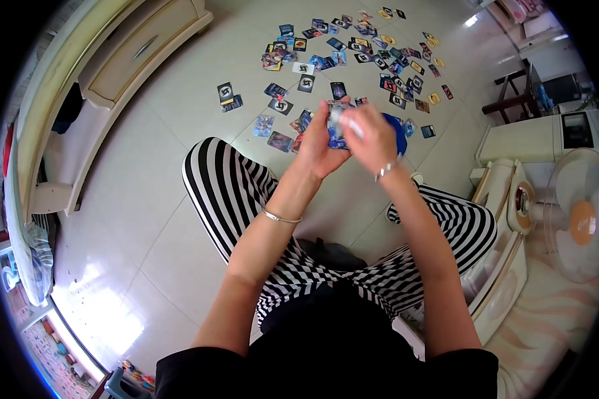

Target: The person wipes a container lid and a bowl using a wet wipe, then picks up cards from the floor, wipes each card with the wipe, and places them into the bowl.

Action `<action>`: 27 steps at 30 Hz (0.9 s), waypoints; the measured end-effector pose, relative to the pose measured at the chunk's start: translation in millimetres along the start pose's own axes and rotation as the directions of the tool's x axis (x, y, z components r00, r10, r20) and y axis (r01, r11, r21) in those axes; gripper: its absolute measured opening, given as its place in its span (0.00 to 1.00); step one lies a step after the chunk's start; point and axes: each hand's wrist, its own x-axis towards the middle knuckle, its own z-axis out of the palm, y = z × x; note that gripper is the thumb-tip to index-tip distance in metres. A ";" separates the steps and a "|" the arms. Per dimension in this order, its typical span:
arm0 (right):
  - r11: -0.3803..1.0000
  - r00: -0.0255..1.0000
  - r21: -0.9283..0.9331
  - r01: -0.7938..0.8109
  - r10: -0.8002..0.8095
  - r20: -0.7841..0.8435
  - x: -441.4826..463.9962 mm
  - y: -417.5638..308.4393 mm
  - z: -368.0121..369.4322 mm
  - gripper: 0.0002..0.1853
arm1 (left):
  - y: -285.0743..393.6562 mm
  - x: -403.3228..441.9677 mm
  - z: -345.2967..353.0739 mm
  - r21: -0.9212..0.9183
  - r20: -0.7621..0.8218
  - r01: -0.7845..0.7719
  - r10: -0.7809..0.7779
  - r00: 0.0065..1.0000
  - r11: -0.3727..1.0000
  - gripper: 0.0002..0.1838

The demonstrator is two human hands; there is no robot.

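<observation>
My left hand [321, 143] is raised above the floor between my knees, its fingers and thumb closed around some picture cards [336, 136]. Right against them is my right hand [374, 141], smeared by motion. Something whitish shows at its fingers, too blurred to name, and whether those fingers grip it I cannot tell. Beyond both hands, many trading cards [306, 83] lie scattered, some overlapping; several have dark backs, others coloured pictures or yellow borders. A blue object [399, 133] sits partly hidden behind my right hand.
A cream drawer cabinet [140, 53] stands at the left. On the right are a white fan [579, 219], a pale cabinet [532, 143] and a dark wooden stool [516, 93]. My legs in striped trousers [226, 193] are spread to either side on the tiled floor [133, 219].
</observation>
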 end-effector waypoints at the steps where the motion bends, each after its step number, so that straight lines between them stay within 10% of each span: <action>1: 0.994 0.994 0.006 0.106 -0.106 0.023 -12.9 -9.4 -1.4 0.11 | 4.2 1.3 -3.3 0.016 0.067 -0.058 0.056 0.996 0.998 0.25; 17: 0.984 0.986 0.161 0.073 -0.095 0.137 -37.1 -14.0 -18.8 0.08 | 20.5 0.6 -6.4 0.038 -0.066 -0.232 0.234 0.970 0.972 0.22; 21: 0.979 0.993 0.201 0.020 0.004 -0.119 12.3 -7.9 -25.2 0.07 | 11.4 -3.1 6.7 0.292 -0.140 -0.266 0.317 0.938 0.919 0.20; 27: 0.993 1.000 0.111 -0.027 0.026 0.011 8.8 -6.2 2.2 0.06 | 10.8 1.9 -6.2 0.530 -0.097 -0.369 0.487 0.868 0.763 0.14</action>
